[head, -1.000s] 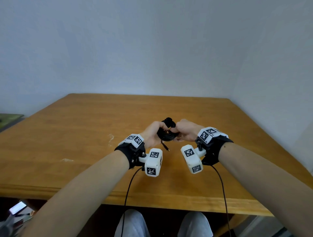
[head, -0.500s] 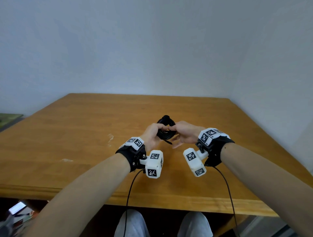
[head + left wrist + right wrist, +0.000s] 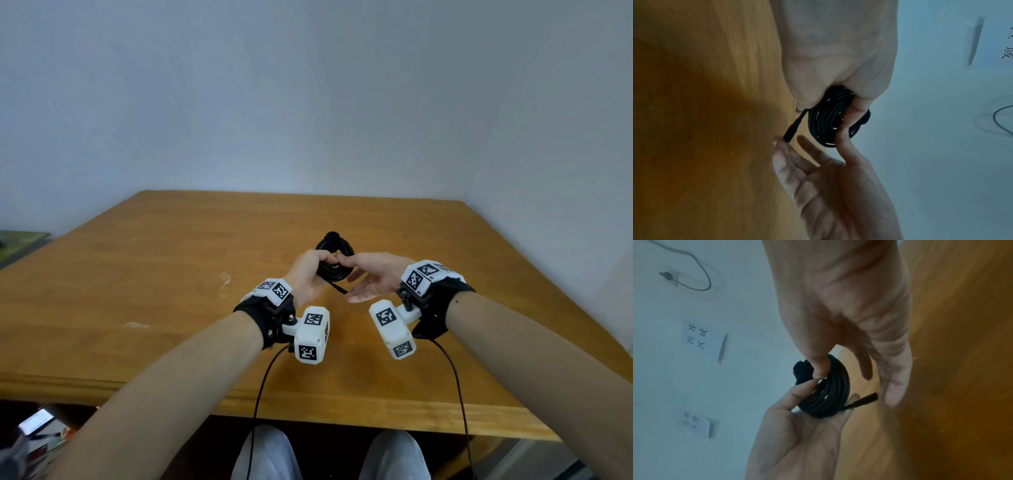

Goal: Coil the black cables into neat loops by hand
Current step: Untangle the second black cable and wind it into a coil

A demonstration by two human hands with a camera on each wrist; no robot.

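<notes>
A small coil of black cable [image 3: 334,260] hangs just above the wooden table [image 3: 171,291], upright between my hands. My left hand [image 3: 306,272] grips it, thumb on the near side and fingers curled beneath [image 3: 803,391]. My right hand [image 3: 371,279] is spread with straight fingers; only its thumb [image 3: 820,368] touches the coil's top [image 3: 830,395]. The cable's plug end [image 3: 791,131] sticks out below the coil [image 3: 824,123], close to a right fingertip [image 3: 777,141]. A black knob-like lump [image 3: 331,236] sits on the coil's far edge.
The table runs to a grey wall [image 3: 308,102] behind and on the right. Its front edge [image 3: 308,407] lies near my knees. White wrist camera blocks [image 3: 310,337] trail thin black leads [image 3: 260,387] over that edge. Paper notes [image 3: 702,339] hang on the wall.
My right hand has let go of the coil and straightened its fingers, leaving only the thumb on it. The left hand keeps its grip and the coil has shifted slightly away from me.
</notes>
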